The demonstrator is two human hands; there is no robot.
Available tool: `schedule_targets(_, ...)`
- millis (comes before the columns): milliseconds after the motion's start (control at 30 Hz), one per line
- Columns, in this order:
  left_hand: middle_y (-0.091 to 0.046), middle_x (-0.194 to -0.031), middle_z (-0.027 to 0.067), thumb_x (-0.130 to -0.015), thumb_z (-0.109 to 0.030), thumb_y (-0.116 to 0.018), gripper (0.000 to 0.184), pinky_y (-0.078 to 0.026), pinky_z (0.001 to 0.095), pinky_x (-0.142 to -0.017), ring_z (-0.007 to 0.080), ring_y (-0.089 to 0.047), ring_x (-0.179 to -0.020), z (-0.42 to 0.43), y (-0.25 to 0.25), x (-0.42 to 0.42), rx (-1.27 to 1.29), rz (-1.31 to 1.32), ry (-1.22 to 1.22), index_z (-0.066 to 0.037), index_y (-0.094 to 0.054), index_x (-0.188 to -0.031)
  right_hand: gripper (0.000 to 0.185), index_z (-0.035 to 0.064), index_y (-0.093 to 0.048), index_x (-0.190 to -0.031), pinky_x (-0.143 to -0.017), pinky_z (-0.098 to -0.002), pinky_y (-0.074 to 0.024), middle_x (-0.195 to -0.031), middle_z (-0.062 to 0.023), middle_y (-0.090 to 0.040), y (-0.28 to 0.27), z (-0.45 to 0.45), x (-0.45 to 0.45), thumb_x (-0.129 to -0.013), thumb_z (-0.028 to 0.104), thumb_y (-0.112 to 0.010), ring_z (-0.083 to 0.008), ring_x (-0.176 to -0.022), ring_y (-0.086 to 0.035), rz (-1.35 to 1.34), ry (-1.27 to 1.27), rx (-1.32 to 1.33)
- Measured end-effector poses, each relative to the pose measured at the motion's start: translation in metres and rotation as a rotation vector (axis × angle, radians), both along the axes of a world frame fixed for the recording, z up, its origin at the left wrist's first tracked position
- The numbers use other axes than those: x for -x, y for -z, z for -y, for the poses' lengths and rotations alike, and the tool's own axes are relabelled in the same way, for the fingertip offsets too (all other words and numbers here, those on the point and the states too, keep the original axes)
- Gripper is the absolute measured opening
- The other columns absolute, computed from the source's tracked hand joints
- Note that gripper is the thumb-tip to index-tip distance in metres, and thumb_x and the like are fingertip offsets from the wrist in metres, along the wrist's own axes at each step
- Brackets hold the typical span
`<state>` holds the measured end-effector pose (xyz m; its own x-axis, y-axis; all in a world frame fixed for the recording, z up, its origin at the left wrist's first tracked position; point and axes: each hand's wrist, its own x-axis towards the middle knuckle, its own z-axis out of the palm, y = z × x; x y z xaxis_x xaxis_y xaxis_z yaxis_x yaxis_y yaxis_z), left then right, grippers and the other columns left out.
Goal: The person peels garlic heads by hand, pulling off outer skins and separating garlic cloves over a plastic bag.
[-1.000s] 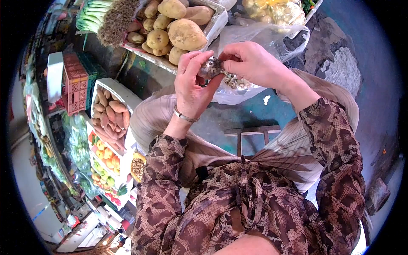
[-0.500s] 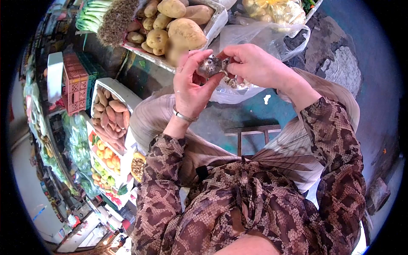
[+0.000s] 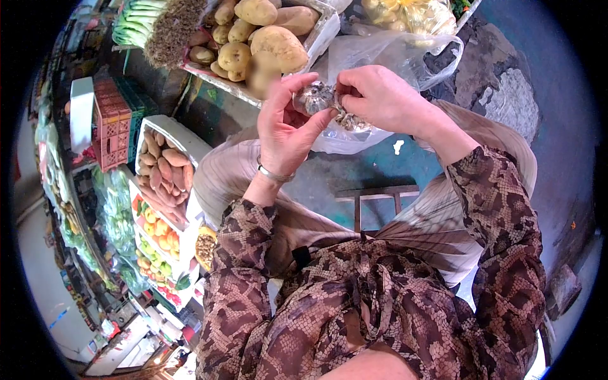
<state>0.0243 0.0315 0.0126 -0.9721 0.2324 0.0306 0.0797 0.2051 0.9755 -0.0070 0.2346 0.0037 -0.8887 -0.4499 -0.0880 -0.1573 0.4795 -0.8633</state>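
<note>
A garlic bulb (image 3: 313, 99), whitish with dark streaks, lies in my left hand (image 3: 282, 130), whose thumb and fingers curl round it. My right hand (image 3: 380, 95) is at the bulb's right side, fingers pinched together; what they hold, if anything, is too small to make out. Below both hands is a clear plastic bag (image 3: 380, 57) with whitish garlic pieces (image 3: 353, 122) in it, partly hidden by my right hand.
A box of potatoes (image 3: 278, 49) stands beyond my left hand, with green onions (image 3: 140, 22) beside it. At the left are sweet potatoes (image 3: 166, 171), tomatoes (image 3: 166, 240) and stacked crates (image 3: 114, 126). A yellowish bag (image 3: 411, 19) sits at the top; a metal bar (image 3: 377, 193) is between the knees.
My left fingers have opened a little round the bulb, and more of its pale surface shows. My right fingertips have shifted slightly and closed together.
</note>
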Motion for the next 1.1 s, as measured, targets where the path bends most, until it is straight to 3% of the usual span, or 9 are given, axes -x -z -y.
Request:
schedule_targets(167,-0.058,-0.119,0.0020,-0.084,0.002,-0.077,0.053,-0.051,0.0217,-0.085,0.0084,-0.060,-0.101,-0.001,-0.016,-0.002,-0.275,0.287,0.020,-0.003,-0.056,-0.132,0.021,-0.0027,-0.064,-0.091,-0.071,-0.0463,-0.0495,-0.082,-0.0219,-0.066,-0.007,-0.001,-0.001,-0.081,0.015,-0.061,-0.0406,-0.081,-0.065,0.057,0.070,-0.082)
schedule_targets(233,-0.059,-0.119,0.0028,-0.084,0.001,-0.077,0.053,-0.050,0.0216,-0.084,0.0083,-0.059,-0.101,0.001,-0.013,-0.001,-0.262,0.271,0.035,-0.003,-0.056,-0.132,0.020,-0.0023,-0.063,-0.091,-0.071,-0.0468,-0.0494,-0.082,-0.0216,-0.066,-0.009,-0.001,0.000,-0.081,0.016,-0.062,-0.0407,-0.082,-0.065,0.123,0.092,-0.105)
schedule_targets(300,-0.060,-0.119,0.0036,-0.084,0.001,-0.077,0.053,-0.050,0.0216,-0.084,0.0083,-0.059,-0.102,0.003,-0.010,-0.001,-0.249,0.256,0.048,-0.003,-0.056,-0.133,0.020,-0.0023,-0.062,-0.087,-0.071,-0.0477,-0.0488,-0.080,-0.0216,-0.065,-0.006,-0.002,0.001,-0.080,0.017,-0.062,-0.0420,-0.080,-0.064,-0.042,0.115,-0.133)
schedule_targets(633,-0.059,-0.120,0.0027,-0.083,0.002,-0.076,0.052,-0.049,0.0231,-0.089,0.0103,-0.056,-0.109,0.003,-0.009,-0.002,-0.208,0.236,0.109,-0.001,-0.057,-0.132,0.020,-0.0020,-0.060,-0.083,-0.070,-0.0492,-0.0473,-0.078,-0.0215,-0.064,-0.004,-0.003,0.001,-0.080,0.018,-0.061,-0.0434,-0.079,-0.062,-0.127,0.127,-0.178)
schedule_targets(733,-0.059,-0.121,0.0032,-0.084,0.002,-0.075,0.052,-0.049,0.0240,-0.091,0.0109,-0.057,-0.110,0.004,-0.007,-0.001,-0.211,0.252,0.104,-0.002,-0.056,-0.131,0.019,-0.0007,-0.064,-0.092,-0.071,-0.0473,-0.0487,-0.079,-0.0205,-0.065,-0.004,-0.004,0.001,-0.081,0.015,-0.060,-0.0416,-0.082,-0.064,-0.139,0.127,-0.198)
schedule_targets(900,-0.061,-0.123,0.0047,-0.084,0.003,-0.074,0.050,-0.049,0.0267,-0.095,0.0125,-0.059,-0.111,0.002,-0.009,-0.001,-0.279,0.293,0.074,-0.002,-0.056,-0.131,0.042,0.0013,-0.062,-0.120,-0.073,-0.0371,-0.0522,-0.093,-0.0155,-0.070,-0.003,0.001,-0.002,-0.079,0.004,-0.059,-0.0267,-0.081,-0.068,-0.035,-0.011,0.167)
schedule_targets(1000,-0.061,-0.124,0.0057,-0.085,0.003,-0.073,0.050,-0.050,0.0282,-0.097,0.0135,-0.060,-0.112,0.002,-0.008,-0.001,-0.280,0.248,0.091,-0.002,-0.055,-0.131,0.044,0.0002,-0.061,-0.121,-0.073,-0.0350,-0.0524,-0.097,-0.0144,-0.070,0.002,0.005,0.000,-0.078,0.001,-0.058,-0.0229,-0.081,-0.067,0.038,-0.026,0.249)
schedule_targets(1033,-0.061,-0.124,0.0058,-0.085,0.003,-0.073,0.050,-0.050,0.0282,-0.097,0.0137,-0.060,-0.112,0.002,-0.008,-0.002,-0.273,0.240,0.094,-0.002,-0.056,-0.131,0.044,0.0002,-0.061,-0.121,-0.073,-0.0350,-0.0524,-0.097,-0.0144,-0.070,0.002,0.005,0.000,-0.078,0.001,-0.058,-0.0229,-0.081,-0.067,0.038,-0.026,0.249)
schedule_targets(1100,-0.061,-0.124,0.0059,-0.085,0.003,-0.073,0.049,-0.049,0.0281,-0.097,0.0139,-0.060,-0.112,0.002,-0.009,-0.001,-0.266,0.233,0.097,-0.001,-0.056,-0.130,0.031,0.0003,-0.063,-0.112,-0.080,-0.0422,-0.0519,-0.099,-0.0195,-0.070,-0.003,0.004,0.000,-0.082,0.007,-0.059,-0.0362,-0.093,-0.067,0.147,-0.029,0.257)
